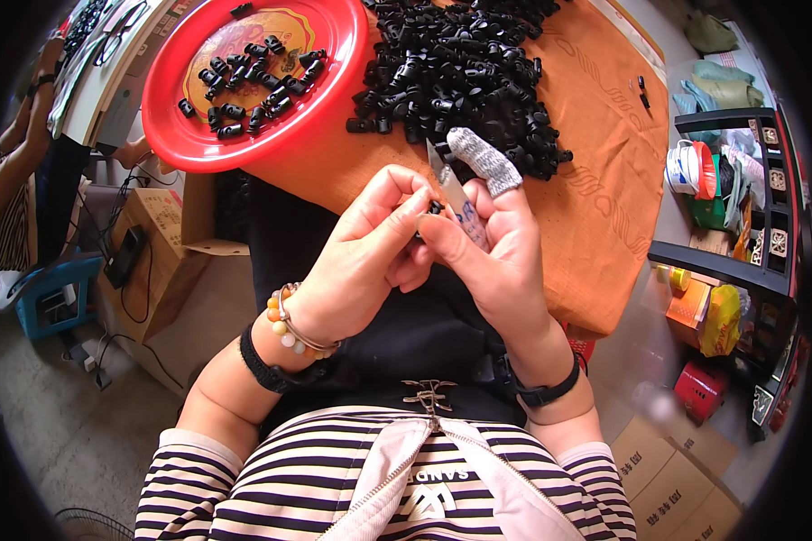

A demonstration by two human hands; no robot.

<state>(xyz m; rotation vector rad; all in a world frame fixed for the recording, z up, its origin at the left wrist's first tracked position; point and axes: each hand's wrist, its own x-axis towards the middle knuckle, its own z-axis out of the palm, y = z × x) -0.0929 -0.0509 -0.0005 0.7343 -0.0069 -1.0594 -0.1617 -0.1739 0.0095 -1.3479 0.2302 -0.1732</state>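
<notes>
My two hands meet above the near edge of the orange cloth. The fingers of my left hand [370,234] are closed in a pinch on a small black plastic part [436,207], mostly hidden by the fingertips. A short knife [461,206] with a pale, wrapped handle is gripped in my right hand [501,239], its narrow blade pointing up and away. My right thumb reaches over to the black part. A grey knitted finger cover [485,160] sits on one right finger. Just beyond lies a large pile of similar black parts [460,81].
At the far left of the table, a red round tray [167,122] holds several black parts. Orange cloth [595,180] covers the table. Shelves [722,257] with bags stand right; cardboard boxes [672,478] lie lower right. Left are a carton [153,261], a blue stool [59,293] and another person's arm [32,144].
</notes>
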